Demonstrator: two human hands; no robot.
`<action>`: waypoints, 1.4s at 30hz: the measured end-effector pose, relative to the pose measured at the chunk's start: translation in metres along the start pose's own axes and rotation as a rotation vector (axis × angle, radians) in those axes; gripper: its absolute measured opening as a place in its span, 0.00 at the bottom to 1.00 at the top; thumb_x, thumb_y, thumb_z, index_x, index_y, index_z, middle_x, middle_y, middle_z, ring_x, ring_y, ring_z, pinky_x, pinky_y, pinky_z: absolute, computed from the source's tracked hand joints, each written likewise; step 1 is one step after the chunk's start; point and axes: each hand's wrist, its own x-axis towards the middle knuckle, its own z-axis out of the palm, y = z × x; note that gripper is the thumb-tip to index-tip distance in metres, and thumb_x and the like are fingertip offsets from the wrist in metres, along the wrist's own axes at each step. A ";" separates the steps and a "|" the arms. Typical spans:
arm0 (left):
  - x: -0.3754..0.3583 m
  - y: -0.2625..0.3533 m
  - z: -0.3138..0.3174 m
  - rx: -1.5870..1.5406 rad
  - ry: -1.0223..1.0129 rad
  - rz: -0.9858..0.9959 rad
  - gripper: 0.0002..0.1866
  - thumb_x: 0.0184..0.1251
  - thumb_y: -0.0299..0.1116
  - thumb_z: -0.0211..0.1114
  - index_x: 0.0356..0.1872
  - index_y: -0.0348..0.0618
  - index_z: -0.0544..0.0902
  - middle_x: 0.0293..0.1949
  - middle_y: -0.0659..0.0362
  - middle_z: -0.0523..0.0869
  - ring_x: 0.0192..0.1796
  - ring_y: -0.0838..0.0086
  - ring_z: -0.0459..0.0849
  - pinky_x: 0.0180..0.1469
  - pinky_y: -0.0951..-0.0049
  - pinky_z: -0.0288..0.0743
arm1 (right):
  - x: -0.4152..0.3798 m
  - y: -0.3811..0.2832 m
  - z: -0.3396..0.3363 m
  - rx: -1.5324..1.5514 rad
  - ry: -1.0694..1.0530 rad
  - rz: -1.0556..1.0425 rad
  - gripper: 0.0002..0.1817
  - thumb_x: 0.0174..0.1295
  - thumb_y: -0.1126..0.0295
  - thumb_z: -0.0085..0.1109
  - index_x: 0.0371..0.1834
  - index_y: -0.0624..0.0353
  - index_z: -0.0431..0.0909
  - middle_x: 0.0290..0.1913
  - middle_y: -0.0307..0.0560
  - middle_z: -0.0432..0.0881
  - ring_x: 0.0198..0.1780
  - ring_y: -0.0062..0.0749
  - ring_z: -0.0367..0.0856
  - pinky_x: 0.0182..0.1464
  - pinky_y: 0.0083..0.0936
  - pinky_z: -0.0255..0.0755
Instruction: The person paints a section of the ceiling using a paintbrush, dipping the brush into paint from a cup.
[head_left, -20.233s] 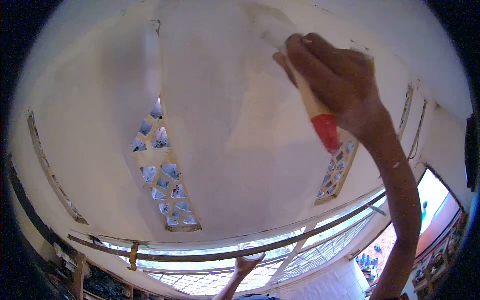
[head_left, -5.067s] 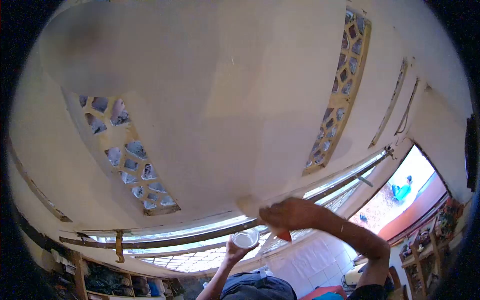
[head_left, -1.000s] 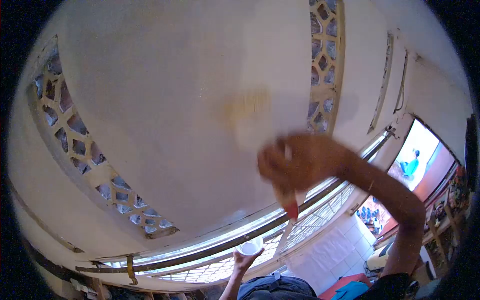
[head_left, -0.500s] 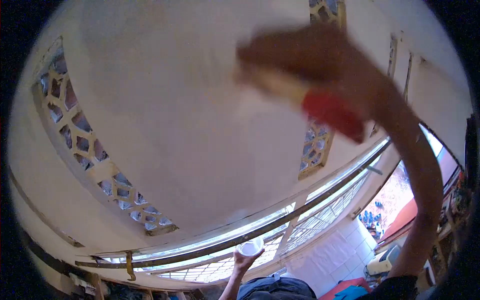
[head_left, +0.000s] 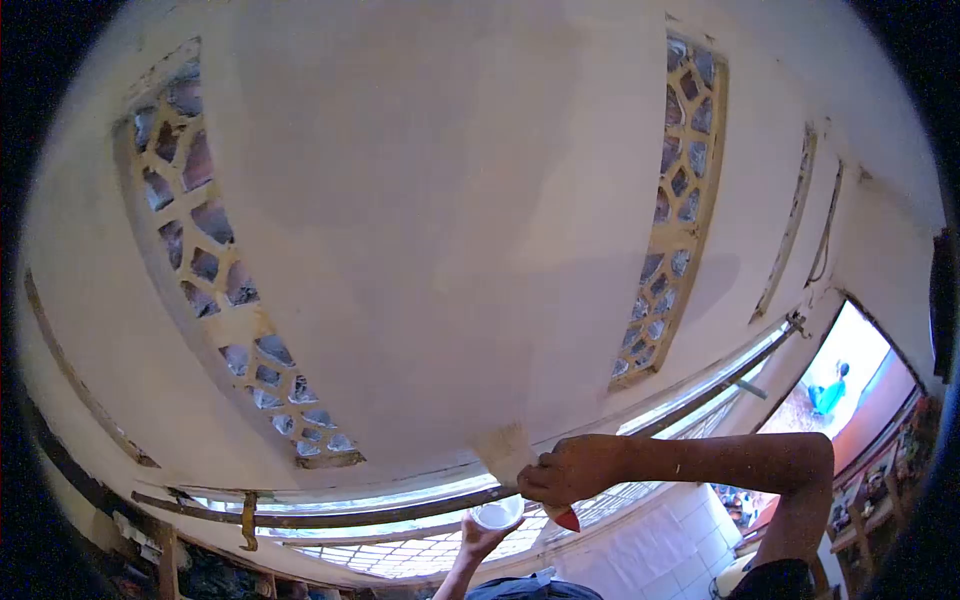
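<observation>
My right hand is wrapped around a paintbrush with wide pale bristles. The brush's red handle end sticks out below my fingers. Its bristles point up and left, overlapping the lower edge of the pale wall in this view. Just below and left of it, my left hand grips a small white tub from beneath, its open top facing up. A darker, damp-looking patch spreads over the upper middle of the wall.
Two patterned vent panels flank the wall section. A dark curtain rod on a yellow bracket crosses above a grilled window. Through the doorway at right, a person in teal sits outside.
My right hand has swung down with the paintbrush from high on the wall to beside the tub. The left hand stays low with the tub. A person now shows in the doorway.
</observation>
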 end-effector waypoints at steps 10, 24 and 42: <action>0.005 -0.025 0.013 0.023 0.061 0.122 0.26 0.39 0.43 0.78 0.33 0.31 0.82 0.31 0.54 0.86 0.35 0.71 0.85 0.38 0.75 0.80 | 0.013 0.072 -0.272 -0.927 0.714 0.175 0.11 0.51 0.68 0.64 0.38 0.50 0.80 0.38 0.43 0.82 0.40 0.33 0.81 0.41 0.27 0.77; 0.003 -0.029 -0.014 0.093 0.066 0.064 0.22 0.37 0.43 0.78 0.25 0.32 0.83 0.27 0.53 0.86 0.30 0.73 0.85 0.34 0.74 0.79 | 0.018 -0.012 -0.065 -0.001 -0.138 0.130 0.22 0.51 0.69 0.58 0.49 0.63 0.66 0.41 0.54 0.76 0.36 0.42 0.82 0.31 0.30 0.81; -0.007 -0.007 -0.029 -0.093 0.052 0.045 0.33 0.34 0.43 0.80 0.40 0.32 0.75 0.37 0.55 0.83 0.41 0.74 0.82 0.46 0.74 0.76 | 0.068 -0.004 -0.070 1.301 0.686 0.341 0.15 0.59 0.65 0.58 0.43 0.66 0.77 0.28 0.49 0.80 0.33 0.35 0.82 0.40 0.28 0.78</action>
